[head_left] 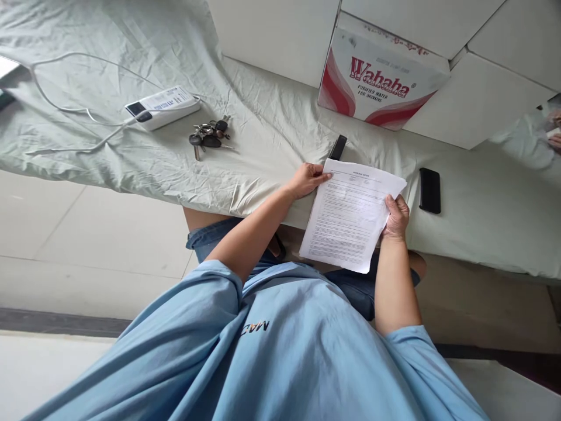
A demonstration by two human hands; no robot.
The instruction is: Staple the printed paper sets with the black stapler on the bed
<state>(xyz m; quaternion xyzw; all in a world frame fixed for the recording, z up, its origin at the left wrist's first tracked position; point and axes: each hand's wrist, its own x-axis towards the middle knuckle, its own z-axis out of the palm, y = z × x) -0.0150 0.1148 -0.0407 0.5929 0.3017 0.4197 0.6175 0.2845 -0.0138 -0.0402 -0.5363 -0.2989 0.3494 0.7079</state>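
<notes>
Single head-worn view, steeply downward over the wearer's own torso onto a cloth-covered table (272, 134), close.

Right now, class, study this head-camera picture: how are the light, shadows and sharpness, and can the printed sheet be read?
Head view: soft, even daylight, with only faint shadows in the folds of the bed sheet; no harsh glare. The paper, held by the left hand and right hand, is too small and soft to read, while the carton lettering stays legible. Straight edges lean from wide-angle distortion.

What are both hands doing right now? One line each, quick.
Left hand: closed on the top left corner of the paper.
Right hand: closed on the paper's right edge.
</notes>
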